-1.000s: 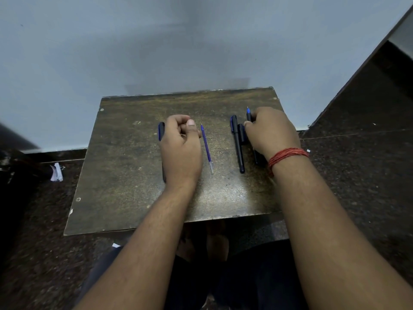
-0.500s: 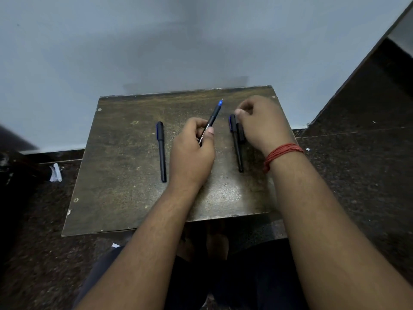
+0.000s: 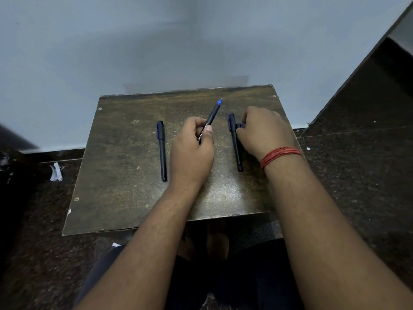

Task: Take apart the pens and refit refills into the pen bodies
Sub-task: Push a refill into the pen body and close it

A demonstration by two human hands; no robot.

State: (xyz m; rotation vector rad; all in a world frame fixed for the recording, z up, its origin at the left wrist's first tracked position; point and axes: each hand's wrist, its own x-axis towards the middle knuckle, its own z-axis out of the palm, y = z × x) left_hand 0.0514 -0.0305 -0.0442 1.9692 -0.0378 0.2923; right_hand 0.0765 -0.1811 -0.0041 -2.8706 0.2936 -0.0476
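Head view: left hand point(image 3: 192, 151) pinches uncapped pen point(image 3: 211, 117) tip-up; right hand point(image 3: 262, 130) curled over blue cap point(image 3: 239, 125), grip unclear — cap it straight, no forcing.

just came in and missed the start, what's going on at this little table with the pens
A person sits at a small worn table, working on pens. The left hand holds an uncapped pen tilted up, its blue tip pointing away. The right hand rests on the table, fingers on a small dark piece beside a capped pen; what that piece is, I cannot tell. Another capped pen lies untouched to the left.
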